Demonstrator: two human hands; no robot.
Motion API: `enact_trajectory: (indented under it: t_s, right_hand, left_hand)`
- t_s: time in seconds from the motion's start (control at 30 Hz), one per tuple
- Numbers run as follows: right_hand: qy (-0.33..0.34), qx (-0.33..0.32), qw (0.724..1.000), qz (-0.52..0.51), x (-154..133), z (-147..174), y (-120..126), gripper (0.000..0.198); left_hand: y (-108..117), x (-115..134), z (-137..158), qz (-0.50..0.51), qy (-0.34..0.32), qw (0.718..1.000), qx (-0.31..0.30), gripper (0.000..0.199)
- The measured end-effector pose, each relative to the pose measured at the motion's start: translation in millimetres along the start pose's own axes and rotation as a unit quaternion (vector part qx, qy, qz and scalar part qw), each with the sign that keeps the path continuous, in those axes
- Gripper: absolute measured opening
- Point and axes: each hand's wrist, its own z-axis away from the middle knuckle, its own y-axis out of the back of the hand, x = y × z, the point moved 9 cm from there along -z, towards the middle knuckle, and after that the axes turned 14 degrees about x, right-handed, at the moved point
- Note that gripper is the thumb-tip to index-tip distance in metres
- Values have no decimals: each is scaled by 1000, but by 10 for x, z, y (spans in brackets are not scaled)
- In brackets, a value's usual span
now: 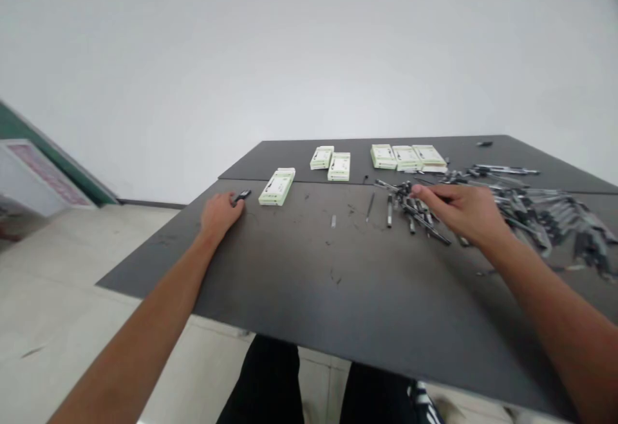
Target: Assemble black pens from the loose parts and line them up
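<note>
On the left of the table, my left hand [219, 215] rests with its fingers wrapped round a small bunch of pens [242, 197]; only their dark ends stick out past the thumb, so I cannot tell how many. My right hand [466, 210] is at the loose pile of pens [420, 212], thumb and fingertips pinched together. A dark pen [447, 201] shows in its grip, mostly hidden by the fingers. Clear-barrelled pens with black caps [555, 215] spread out beyond the right wrist, somewhat blurred.
A pale green and white box [277, 187] lies near my left hand. More such boxes [339, 166] sit farther back, including a row [406, 157] behind the pile. A thin pen refill [370, 207] and a small clear piece [333, 221] lie mid-table. Boards [46, 173] lean at left.
</note>
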Motion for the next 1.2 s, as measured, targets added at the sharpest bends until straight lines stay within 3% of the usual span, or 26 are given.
enact_trajectory:
  t_s: [0.17,0.3,0.4,0.5,0.63,0.77,0.87,0.93,1.03,1.1,1.2]
  right_hand:
    - [-1,45,998,51,275,-154,168,51]
    - [21,-43,996,73,482,-171,-31,41]
    - [22,-131,988,74,527,-122,-225,33]
    - [24,-196,978,72,511,-66,-341,29]
    - [15,-232,969,79,526,-8,-397,27]
    - [7,-235,969,76,529,32,-427,24]
    - [6,-228,971,69,500,20,-404,21]
    - [7,-223,973,66,449,-1,-364,21]
    - [-1,-202,979,11,241,-10,-291,30]
    - [-17,-177,980,-89,-16,34,-269,38]
    - [-37,-165,955,-243,-486,228,-348,42]
  left_hand:
    - [-84,-76,-93,31,-9,999,20,59]
    - [-36,-66,-106,59,-12,997,55,60]
    - [188,52,-72,90,-14,988,124,57]
    - [555,321,22,141,-31,966,213,57]
    - [1057,1038,242,234,-116,929,263,47]
    - [1413,1955,503,311,-217,896,231,29]
    - [1499,2448,696,407,-248,860,182,16]
    - [1413,2576,779,470,-211,845,141,11]
    - [1210,2623,908,499,-162,844,110,19]
    - [1085,2660,1001,516,-147,840,78,23]
    - [1005,2803,1160,553,-153,819,14,29]
